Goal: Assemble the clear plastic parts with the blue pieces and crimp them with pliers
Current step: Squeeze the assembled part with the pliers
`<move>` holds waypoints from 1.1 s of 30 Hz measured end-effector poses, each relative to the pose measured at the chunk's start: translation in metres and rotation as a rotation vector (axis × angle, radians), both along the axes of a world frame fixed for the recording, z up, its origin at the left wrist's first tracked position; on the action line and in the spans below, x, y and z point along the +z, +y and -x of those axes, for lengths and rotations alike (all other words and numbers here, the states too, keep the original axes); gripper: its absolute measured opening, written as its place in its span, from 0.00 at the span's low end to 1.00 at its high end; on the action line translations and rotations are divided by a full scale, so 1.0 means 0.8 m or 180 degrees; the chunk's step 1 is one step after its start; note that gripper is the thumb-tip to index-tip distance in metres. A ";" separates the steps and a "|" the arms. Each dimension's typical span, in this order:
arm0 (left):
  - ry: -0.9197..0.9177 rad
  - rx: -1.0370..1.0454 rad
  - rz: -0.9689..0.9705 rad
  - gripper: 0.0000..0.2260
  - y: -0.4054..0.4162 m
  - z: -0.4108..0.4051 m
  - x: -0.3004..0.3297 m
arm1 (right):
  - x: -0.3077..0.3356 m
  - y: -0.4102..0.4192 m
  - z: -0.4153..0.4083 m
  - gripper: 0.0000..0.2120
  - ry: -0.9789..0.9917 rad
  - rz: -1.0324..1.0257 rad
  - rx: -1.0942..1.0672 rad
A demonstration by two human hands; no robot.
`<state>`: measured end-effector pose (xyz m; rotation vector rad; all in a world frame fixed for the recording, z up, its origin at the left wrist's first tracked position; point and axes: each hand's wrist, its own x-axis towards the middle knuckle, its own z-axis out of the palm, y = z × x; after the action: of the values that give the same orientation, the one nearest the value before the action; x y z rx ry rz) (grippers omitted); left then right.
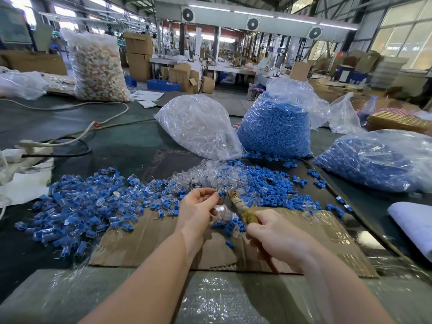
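My left hand (198, 210) pinches a small blue-and-clear piece (221, 195) at its fingertips. My right hand (278, 237) grips the taped handles of the pliers (240, 208), whose nose meets that piece. A heap of assembled blue-and-clear parts (88, 202) spreads to the left. Loose clear plastic parts (210, 174) and loose blue pieces (264, 183) lie just beyond my hands. A few more blue pieces (231, 225) sit on the cardboard between my hands.
A cardboard sheet (145, 242) lies under my hands. Behind stand a bag of clear parts (201, 127) and two bags of blue pieces (275, 129) (378, 160). White cables and a power strip (35, 146) lie left, a white cloth (413, 220) right.
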<state>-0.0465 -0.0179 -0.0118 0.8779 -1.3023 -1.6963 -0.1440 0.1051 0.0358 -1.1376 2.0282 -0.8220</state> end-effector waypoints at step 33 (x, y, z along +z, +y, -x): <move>-0.0532 0.0202 -0.0091 0.01 0.003 0.013 0.003 | 0.011 0.000 0.000 0.08 0.0098 0.0085 0.0381</move>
<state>-0.0573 -0.0158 -0.0092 1.0861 -1.3476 -1.6239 -0.1443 0.1053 0.0446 -1.2803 1.9581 -0.7781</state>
